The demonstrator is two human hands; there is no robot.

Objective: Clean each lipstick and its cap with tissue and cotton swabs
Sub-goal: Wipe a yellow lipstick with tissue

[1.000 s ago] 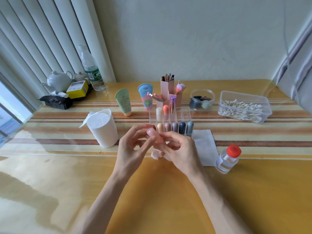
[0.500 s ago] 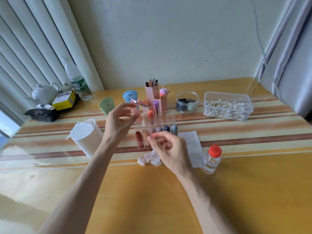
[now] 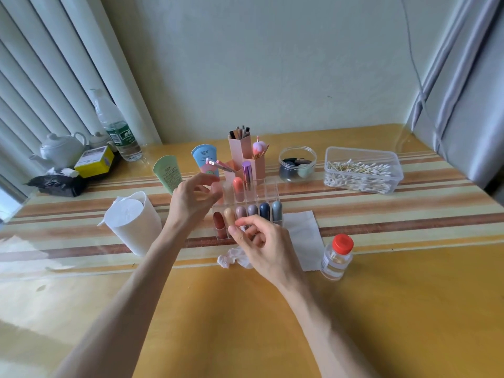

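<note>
The clear organiser (image 3: 268, 190) stood in the middle of the yellow surface (image 3: 245, 317), and both hands were at it. Its near row held six capped lipsticks side by side: a dark red lipstick (image 3: 218, 221) at the left, then a tan lipstick (image 3: 229, 214), and mauve, grey-purple, navy and grey-blue ones to the right. In the far row stood a coral lipstick (image 3: 237, 186) and, beside it, a metallic purple lipstick (image 3: 246, 172).

The left hand (image 3: 191, 199) reached to the far-left compartment, fingers loosely curved around a pale pink shape there. Whether its grip held that shape or had let go could not be told.

The right hand (image 3: 263, 241) was at the near row, thumb and forefinger brought together just at the tan lipstick, the other fingers curled under. Whether this grip was closed on the lipstick or only touching it could not be told either.

A crumpled tissue (image 3: 231, 260) lay on the surface just near of the organiser, partly under the right hand, and a flat tissue sheet (image 3: 304, 233) lay to its right. A small red-capped bottle (image 3: 336, 259) stood beside the sheet. Further right and far, a clear box of cotton swabs (image 3: 362, 171) sat next to a round jar (image 3: 297, 165). A white tissue roll (image 3: 133, 221) stood to the left.
</note>
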